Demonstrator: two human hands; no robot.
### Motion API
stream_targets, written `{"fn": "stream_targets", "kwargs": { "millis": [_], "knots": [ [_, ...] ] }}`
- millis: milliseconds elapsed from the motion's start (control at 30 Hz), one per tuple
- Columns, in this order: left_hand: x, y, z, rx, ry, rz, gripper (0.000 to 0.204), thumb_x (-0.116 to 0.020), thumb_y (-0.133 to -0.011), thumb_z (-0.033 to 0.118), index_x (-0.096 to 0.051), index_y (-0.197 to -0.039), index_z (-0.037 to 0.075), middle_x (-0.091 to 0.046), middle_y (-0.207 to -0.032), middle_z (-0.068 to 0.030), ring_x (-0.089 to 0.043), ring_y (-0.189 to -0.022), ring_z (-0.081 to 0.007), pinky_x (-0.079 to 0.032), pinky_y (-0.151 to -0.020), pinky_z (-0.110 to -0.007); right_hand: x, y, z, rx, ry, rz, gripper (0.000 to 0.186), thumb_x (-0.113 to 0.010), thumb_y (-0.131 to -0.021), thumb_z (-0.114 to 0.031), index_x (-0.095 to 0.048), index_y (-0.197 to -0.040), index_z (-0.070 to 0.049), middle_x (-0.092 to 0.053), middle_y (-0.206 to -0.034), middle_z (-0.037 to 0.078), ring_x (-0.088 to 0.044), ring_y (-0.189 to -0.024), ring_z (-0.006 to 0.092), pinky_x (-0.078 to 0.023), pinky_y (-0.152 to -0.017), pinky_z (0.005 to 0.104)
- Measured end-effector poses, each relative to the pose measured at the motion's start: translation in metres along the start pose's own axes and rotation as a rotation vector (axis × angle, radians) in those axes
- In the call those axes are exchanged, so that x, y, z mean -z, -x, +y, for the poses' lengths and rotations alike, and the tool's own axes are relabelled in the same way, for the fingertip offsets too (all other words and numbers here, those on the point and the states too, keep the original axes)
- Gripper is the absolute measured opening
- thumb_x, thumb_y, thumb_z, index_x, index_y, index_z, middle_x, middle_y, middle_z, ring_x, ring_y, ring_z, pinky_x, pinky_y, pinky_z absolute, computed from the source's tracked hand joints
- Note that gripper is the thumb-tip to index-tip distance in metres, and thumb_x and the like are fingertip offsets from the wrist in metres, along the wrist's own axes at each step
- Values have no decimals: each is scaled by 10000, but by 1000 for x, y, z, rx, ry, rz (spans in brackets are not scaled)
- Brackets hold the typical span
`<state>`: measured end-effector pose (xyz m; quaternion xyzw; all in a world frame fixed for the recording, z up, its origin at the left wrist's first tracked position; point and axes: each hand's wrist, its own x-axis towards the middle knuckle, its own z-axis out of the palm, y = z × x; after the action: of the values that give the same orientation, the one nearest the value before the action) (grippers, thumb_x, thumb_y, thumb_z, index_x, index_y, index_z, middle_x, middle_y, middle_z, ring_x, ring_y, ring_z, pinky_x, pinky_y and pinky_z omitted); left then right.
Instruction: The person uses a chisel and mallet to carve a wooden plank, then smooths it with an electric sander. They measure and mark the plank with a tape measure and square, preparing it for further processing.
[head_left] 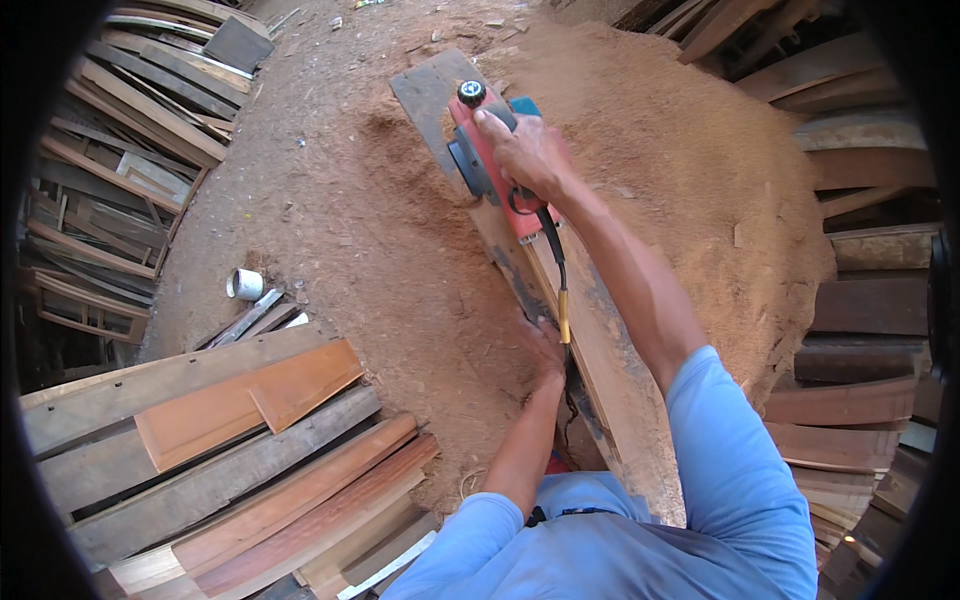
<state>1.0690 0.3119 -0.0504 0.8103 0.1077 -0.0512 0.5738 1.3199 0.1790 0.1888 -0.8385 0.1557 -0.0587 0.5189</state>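
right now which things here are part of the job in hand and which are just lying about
In use:
right hand gripping the red electric planer
left hand steadying the long plank
planer's power cord

Lying about:
white cup
stacked boards at lower left
sawdust heap
planks at right edge

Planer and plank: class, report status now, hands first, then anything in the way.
Right hand gripping red planer. Left hand steadying plank edge. Cord trailing along plank; sawdust heaped around.
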Motion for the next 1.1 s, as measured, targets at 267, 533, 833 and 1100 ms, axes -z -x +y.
{"fn": "stream_targets", "kwargs": {
  "millis": [267, 533, 833, 1100],
  "knots": [
    [-4, -2, -10, 28, -16, -2, 608, -453, -1033, 247, -307, -1494, -121, -490, -1380, -395, -509, -1280, -493, -388, -1091, -487, 8, 6, -4, -81, -138, -57, 516, -484, -1035, -513, -713, -1101, -56, -595, -683, 28, -573, -573, 131, -464, -542, 317],
    [-17, 1, 0, -10, -61, 73, 615, -436, -1048, 282, -299, -1500, -111, -475, -1391, -402, -508, -1282, -506, -395, -1088, -494, 123, 263, 60, -247, -442, -12, 526, -488, -1033, -515, -652, -1172, -35, -532, -671, -15, -505, -526, 81, -403, -484, 267],
    [21, 13, -21, 103, -77, -60, 778, -518, -1006, 433, -267, -1526, -89, -415, -1462, -389, -396, -1393, -500, -303, -1178, -528, 179, 530, 147, -516, -575, 365, 482, -565, -1021, -511, -588, -1100, -36, -539, -672, -12, -516, -513, 73, -418, -460, 241],
    [15, 136, 75, 61, -368, -225, 1158, -791, -758, 381, -102, -1584, -47, -323, -1501, -391, -356, -1400, -524, -296, -1184, -540, 194, 644, 188, -602, -529, 481, 474, -602, -1008, -504, -620, -968, -32, -554, -626, -3, -541, -497, 85, -426, -445, 257]
  ]
}}
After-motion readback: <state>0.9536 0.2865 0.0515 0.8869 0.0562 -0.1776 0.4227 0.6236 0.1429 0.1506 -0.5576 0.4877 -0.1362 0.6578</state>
